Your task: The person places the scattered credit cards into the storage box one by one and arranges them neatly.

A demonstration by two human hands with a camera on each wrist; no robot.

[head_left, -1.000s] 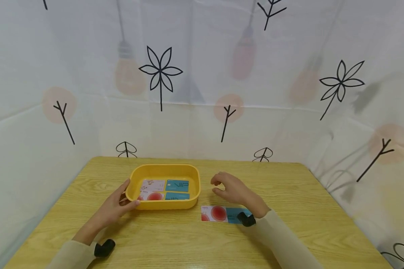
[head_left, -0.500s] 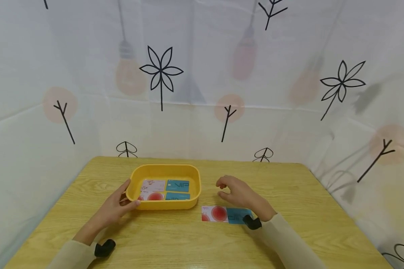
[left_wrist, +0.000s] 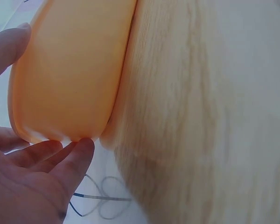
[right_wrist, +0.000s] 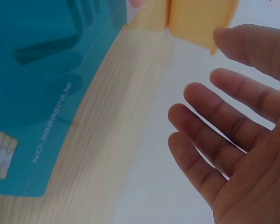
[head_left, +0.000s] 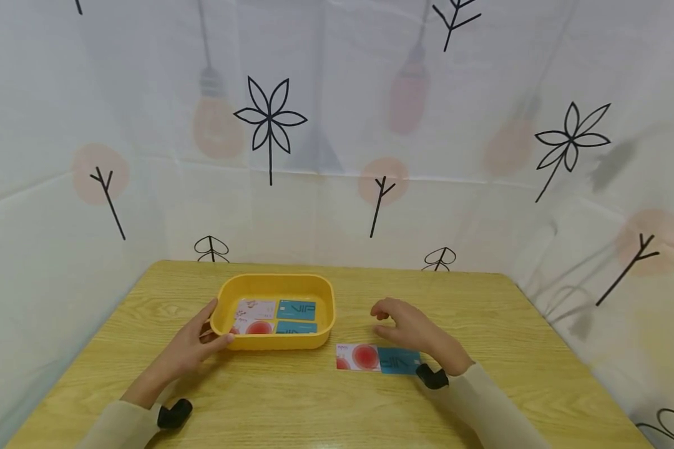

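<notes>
A yellow plastic tray [head_left: 307,341] stands left of centre on the table in the head view. Inside it lie two pale patterned cards [head_left: 256,310] at the left and two blue VIP cards [head_left: 296,310] at the right. My left hand [head_left: 182,352] holds the tray's left end, thumb at the front corner and fingers against the end wall [left_wrist: 74,70]. My right hand [head_left: 412,327] hovers empty right of the tray, its fingers loosely bent. Just below it, a white card with a red circle [head_left: 357,357] lies edge to edge with a blue VIP card [head_left: 397,360].
The wood-grain table [head_left: 292,405] extends in front of the tray and to the right. A white cloth [head_left: 326,218] printed with plants and bulbs hangs behind and at both sides. Each wrist bears a black strap piece [head_left: 175,414].
My right hand has drifted to the right and slightly toward me, uncovering more of the blue card. The left hand, the tray and the cards stay where they were.
</notes>
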